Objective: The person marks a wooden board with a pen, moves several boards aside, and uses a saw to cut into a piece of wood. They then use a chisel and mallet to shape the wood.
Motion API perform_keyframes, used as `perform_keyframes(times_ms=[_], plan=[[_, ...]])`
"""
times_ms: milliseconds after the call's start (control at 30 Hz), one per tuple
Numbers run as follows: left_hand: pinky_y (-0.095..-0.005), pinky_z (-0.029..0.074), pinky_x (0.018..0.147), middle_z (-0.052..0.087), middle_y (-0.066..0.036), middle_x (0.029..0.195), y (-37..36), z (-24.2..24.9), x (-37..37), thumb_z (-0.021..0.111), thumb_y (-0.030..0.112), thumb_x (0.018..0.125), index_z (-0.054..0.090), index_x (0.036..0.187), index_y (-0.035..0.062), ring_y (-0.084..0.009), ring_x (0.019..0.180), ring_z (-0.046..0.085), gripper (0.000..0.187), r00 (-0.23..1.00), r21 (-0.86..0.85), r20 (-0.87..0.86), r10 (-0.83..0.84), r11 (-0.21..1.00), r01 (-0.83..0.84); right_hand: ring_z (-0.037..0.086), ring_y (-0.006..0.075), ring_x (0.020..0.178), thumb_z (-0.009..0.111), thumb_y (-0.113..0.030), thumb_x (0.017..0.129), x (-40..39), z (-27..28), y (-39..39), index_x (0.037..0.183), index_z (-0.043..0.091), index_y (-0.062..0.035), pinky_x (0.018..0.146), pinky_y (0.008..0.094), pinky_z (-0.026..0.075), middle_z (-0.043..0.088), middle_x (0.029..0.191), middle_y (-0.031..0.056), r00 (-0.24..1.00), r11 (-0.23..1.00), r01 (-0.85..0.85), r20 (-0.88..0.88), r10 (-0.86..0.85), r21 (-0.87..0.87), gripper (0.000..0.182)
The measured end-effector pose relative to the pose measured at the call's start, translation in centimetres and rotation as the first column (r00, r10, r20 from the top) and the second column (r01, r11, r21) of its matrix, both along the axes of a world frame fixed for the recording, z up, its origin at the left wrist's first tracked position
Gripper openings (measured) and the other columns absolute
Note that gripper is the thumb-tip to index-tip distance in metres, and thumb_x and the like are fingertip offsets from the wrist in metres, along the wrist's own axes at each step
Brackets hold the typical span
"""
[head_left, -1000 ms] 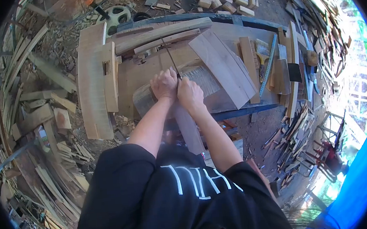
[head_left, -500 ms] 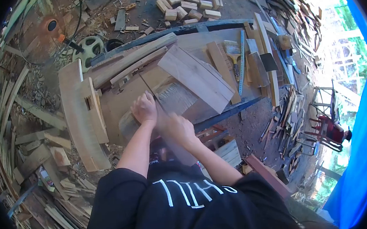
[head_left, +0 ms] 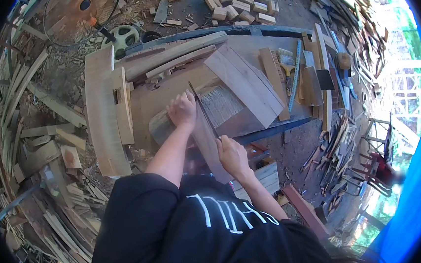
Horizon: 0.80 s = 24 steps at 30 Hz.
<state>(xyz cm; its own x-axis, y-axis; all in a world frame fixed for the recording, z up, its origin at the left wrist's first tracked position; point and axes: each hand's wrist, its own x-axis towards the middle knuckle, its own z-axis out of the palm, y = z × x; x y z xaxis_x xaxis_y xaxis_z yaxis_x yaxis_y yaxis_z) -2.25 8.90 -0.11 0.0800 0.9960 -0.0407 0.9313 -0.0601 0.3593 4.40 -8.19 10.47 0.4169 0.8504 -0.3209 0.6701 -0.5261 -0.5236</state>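
My right hand (head_left: 233, 155) is closed round the near end of a saw (head_left: 201, 105), whose narrow dark blade points away from me. The blade runs along the right side of a wooden board (head_left: 206, 144) that slants toward my body. My left hand (head_left: 183, 109) is curled over the far end of that board, its fingers close beside the blade. Under and right of the blade lies a piece of wood with a ridged surface (head_left: 221, 105). The saw's handle is hidden in my right fist.
Wide planks (head_left: 246, 86) lie on the workbench (head_left: 163, 93), with a brush (head_left: 286, 61) and a blue ruler (head_left: 295, 75) to the right. A fan (head_left: 82, 13) stands at the back left. Cut wooden blocks (head_left: 242, 5) and scrap wood (head_left: 52, 193) cover the ground.
My right hand has drawn the saw back toward my body, away from my left hand. The left hand keeps its hold on the board. The whole view has shifted somewhat.
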Motion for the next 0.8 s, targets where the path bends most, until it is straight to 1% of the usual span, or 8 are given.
perform_keyframes(times_ms=[133,267,333,467,633,667,733,800], plan=[[-0.0501,0.045,0.082,0.068,-0.007,0.087,-0.1,0.4,0.1,0.045,0.035,0.096,0.066,0.077,0.0112,-0.0294,0.089,0.063,0.037,1.0,0.03,0.011,-0.023,0.999,0.023,0.06,0.0449,0.075,0.049,-0.023,0.097,0.9,2.2,0.0,0.086,0.054,-0.0017,0.066,0.0548,0.045,0.062,0.078,0.0239,0.998,0.998,-0.06,0.033,0.06,-0.024,0.025],[-0.0494,0.043,0.083,0.067,-0.008,0.087,0.0,0.2,-0.1,0.043,0.035,0.097,0.065,0.076,0.0115,-0.0296,0.089,0.062,0.038,0.999,0.019,0.014,-0.041,0.999,0.041,0.06,0.0458,0.074,0.049,-0.023,0.098,1.3,4.2,-1.9,0.086,0.053,-0.0015,0.064,0.0526,0.044,0.06,0.075,0.0254,1.0,0.996,0.014,0.004,-0.014,0.087,0.025],[-0.0495,0.043,0.085,0.068,-0.008,0.089,-0.1,0.6,0.1,0.043,0.035,0.097,0.066,0.076,0.0114,-0.0298,0.091,0.062,0.039,0.999,-0.012,0.024,-0.03,0.999,0.03,0.059,0.0467,0.075,0.047,-0.024,0.1,2.0,3.9,-1.7,0.086,0.053,-0.0006,0.065,0.0513,0.043,0.058,0.075,0.0258,0.96,0.981,0.19,-0.2,-0.194,-0.038,0.028],[-0.0499,0.042,0.091,0.069,-0.009,0.094,-0.1,0.2,0.2,0.042,0.037,0.097,0.068,0.08,0.0113,-0.0307,0.097,0.062,0.04,0.998,0.01,0.053,0.015,1.0,-0.016,0.058,0.0484,0.077,0.045,-0.025,0.101,2.5,0.0,-0.1,0.089,0.053,0.0012,0.065,0.054,0.042,0.059,0.075,0.029,0.979,0.971,0.185,-0.115,-0.168,0.154,0.03],[-0.0503,0.041,0.093,0.069,-0.01,0.097,0.1,1.2,0.1,0.041,0.039,0.097,0.07,0.086,0.0113,-0.0317,0.1,0.062,0.042,0.999,-0.065,0.034,0.003,0.998,-0.001,0.06,0.0491,0.078,0.05,-0.017,0.098,2.6,-2.1,1.9,0.091,0.052,0.0025,0.067,0.0524,0.045,0.061,0.077,0.0284,0.891,0.944,0.274,-0.419,-0.177,0.184,0.021],[-0.0504,0.041,0.093,0.069,-0.01,0.097,0.0,1.3,0.1,0.041,0.04,0.097,0.07,0.087,0.0114,-0.0319,0.099,0.062,0.042,1.0,-0.083,0.025,-0.001,0.997,0.004,0.06,0.0491,0.078,0.05,-0.017,0.098,2.5,-2.7,2.2,0.091,0.052,0.0025,0.067,0.0524,0.045,0.061,0.077,0.0284,0.889,0.943,0.278,-0.422,-0.18,0.182,0.021],[-0.0504,0.042,0.093,0.069,-0.01,0.097,0.0,0.6,0.1,0.041,0.04,0.097,0.07,0.086,0.0114,-0.0318,0.099,0.062,0.042,0.999,-0.055,0.033,0.001,0.998,0.0,0.06,0.0493,0.073,0.05,-0.018,0.098,2.2,-3.1,3.2,0.1,0.051,-0.0014,0.064,0.0529,0.047,0.061,0.077,0.0278,0.971,0.939,0.168,-0.216,-0.105,0.3,0.017],[-0.0504,0.042,0.092,0.069,-0.01,0.097,0.0,0.3,0.0,0.041,0.04,0.097,0.07,0.085,0.0114,-0.0316,0.098,0.062,0.042,0.999,-0.028,0.041,0.007,1.0,-0.006,0.061,0.0494,0.076,0.049,-0.019,0.098,1.8,-3.0,3.9,0.099,0.048,-0.0016,0.066,0.0557,0.046,0.062,0.078,0.0287,0.984,0.968,0.113,-0.159,-0.078,0.225,0.017]])
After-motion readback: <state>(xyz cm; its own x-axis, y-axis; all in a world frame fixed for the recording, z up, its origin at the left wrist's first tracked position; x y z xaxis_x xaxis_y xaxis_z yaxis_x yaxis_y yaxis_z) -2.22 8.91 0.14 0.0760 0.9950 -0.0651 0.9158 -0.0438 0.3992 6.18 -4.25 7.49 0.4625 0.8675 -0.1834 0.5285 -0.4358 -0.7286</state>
